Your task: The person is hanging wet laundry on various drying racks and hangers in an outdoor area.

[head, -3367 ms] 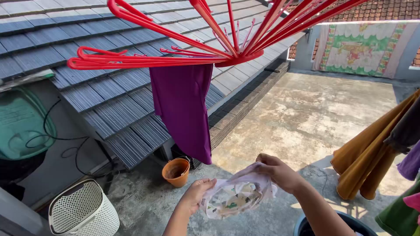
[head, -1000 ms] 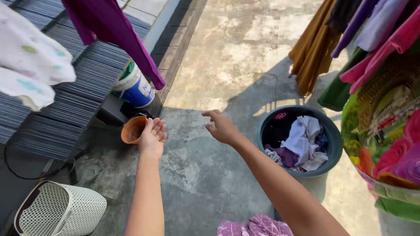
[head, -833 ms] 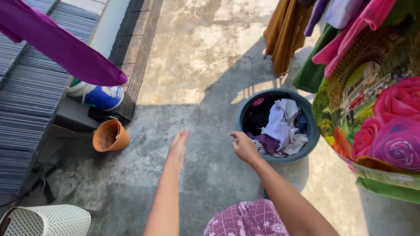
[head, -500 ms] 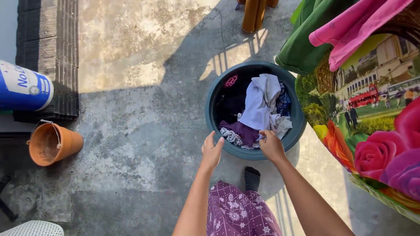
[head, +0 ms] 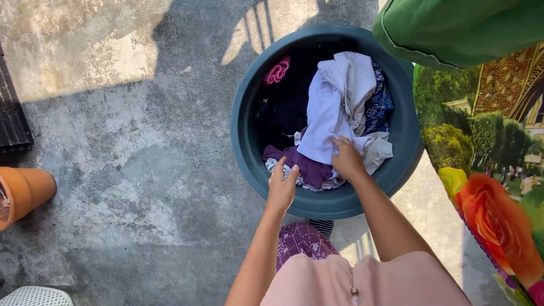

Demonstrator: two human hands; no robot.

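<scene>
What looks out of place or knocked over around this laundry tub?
The terracotta pot at the left edge lies tipped on its side on the concrete floor. Otherwise, both hands, left hand and right hand, reach into the tub of clothes; nothing spilled.

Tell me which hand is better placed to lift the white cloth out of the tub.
Probably the right hand: it already rests on the white cloth. The left hand sits at the tub rim, by purple fabric.

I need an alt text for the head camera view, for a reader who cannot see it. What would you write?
Seen from above, a person's left hand and right hand reach into a dark green round tub of mixed laundry, the right hand on a white cloth, the left at a purple garment. The tub stands on a concrete floor; a terracotta pot lies at the left edge.
</scene>
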